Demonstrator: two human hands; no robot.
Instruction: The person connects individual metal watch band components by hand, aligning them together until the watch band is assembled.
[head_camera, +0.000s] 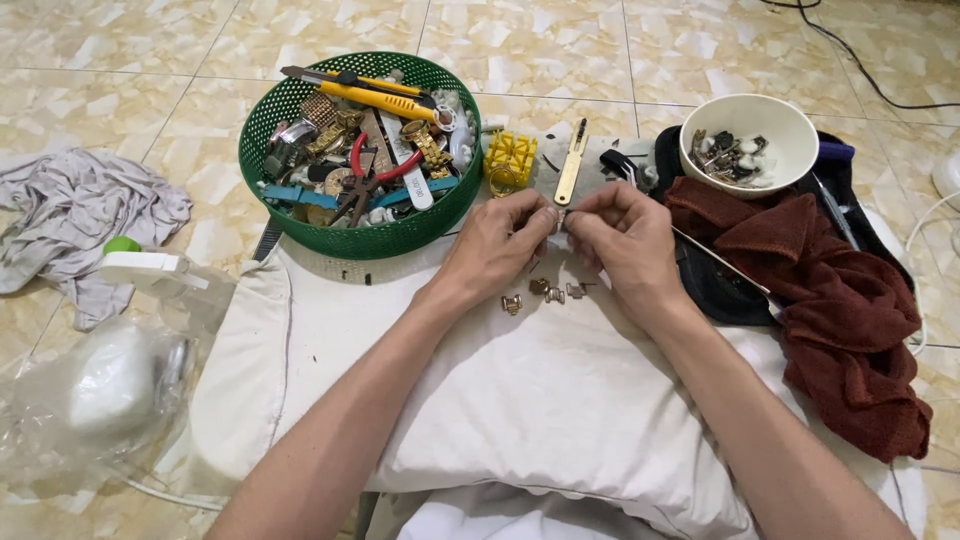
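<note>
My left hand (500, 243) and my right hand (622, 240) meet fingertip to fingertip over a white cloth (540, 390). Together they pinch a small metal piece (560, 217) between thumbs and forefingers; most of it is hidden by the fingers. Three small gold-coloured links (545, 293) lie on the cloth just below the hands. A brass flat tool (572, 162) lies just beyond the fingertips.
A green round basket (330, 225) full of tools, watch bands and a yellow utility knife stands at the upper left. A white bowl (750, 118) of small parts sits upper right beside a dark red towel (850, 310). A small yellow block (511, 155) sits by the basket. A grey rag (80, 215) and a clear plastic bag (100, 385) lie at left.
</note>
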